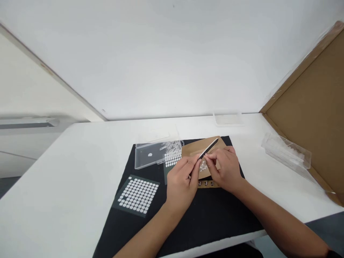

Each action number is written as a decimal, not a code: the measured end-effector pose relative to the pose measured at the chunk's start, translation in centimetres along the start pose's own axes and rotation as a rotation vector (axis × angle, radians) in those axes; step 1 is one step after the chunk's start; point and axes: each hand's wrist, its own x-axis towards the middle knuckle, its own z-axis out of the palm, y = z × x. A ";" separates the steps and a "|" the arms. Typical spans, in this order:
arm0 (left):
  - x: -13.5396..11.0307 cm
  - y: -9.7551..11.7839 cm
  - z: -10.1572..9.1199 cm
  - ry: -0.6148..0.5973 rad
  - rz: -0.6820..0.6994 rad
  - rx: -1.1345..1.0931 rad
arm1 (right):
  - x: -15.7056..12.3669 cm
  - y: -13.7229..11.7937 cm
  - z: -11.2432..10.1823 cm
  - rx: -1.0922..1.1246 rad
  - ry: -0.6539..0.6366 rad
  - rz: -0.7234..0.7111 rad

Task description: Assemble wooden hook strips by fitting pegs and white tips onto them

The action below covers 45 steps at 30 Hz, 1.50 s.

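Observation:
My left hand (181, 179) and my right hand (225, 168) meet over a brown card (196, 148) on a black mat (204, 218). A thin black file-like stick (209, 148) slants up to the right between them, pinched by my right fingers. My left fingers are closed on something small beside a little heap of clear pieces (203, 165); I cannot make it out. A row of small brown pieces (206, 183) lies just below the hands.
A sheet of white round dots (137, 195) lies at the mat's left, a smaller one (172, 159) nearer the hands. A clear plastic tray (149, 157) with clear tips sits behind. A clear box (287, 152) and a cardboard panel (311, 107) stand at the right.

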 end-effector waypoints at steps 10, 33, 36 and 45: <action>0.3 -0.9 -0.2 0.049 -0.039 0.057 | -0.5 0.5 -0.7 0.035 0.132 -0.030; 0.5 0.1 -0.9 -0.212 -0.404 -0.751 | -1.0 0.5 -1.7 -0.046 0.190 -0.405; 0.5 -0.2 -0.8 -0.253 -0.440 -0.809 | -0.9 0.7 -2.0 -0.001 0.147 -0.431; 0.5 -1.2 -0.7 -0.364 -0.473 -0.789 | -0.7 0.7 -2.1 0.085 0.088 -0.346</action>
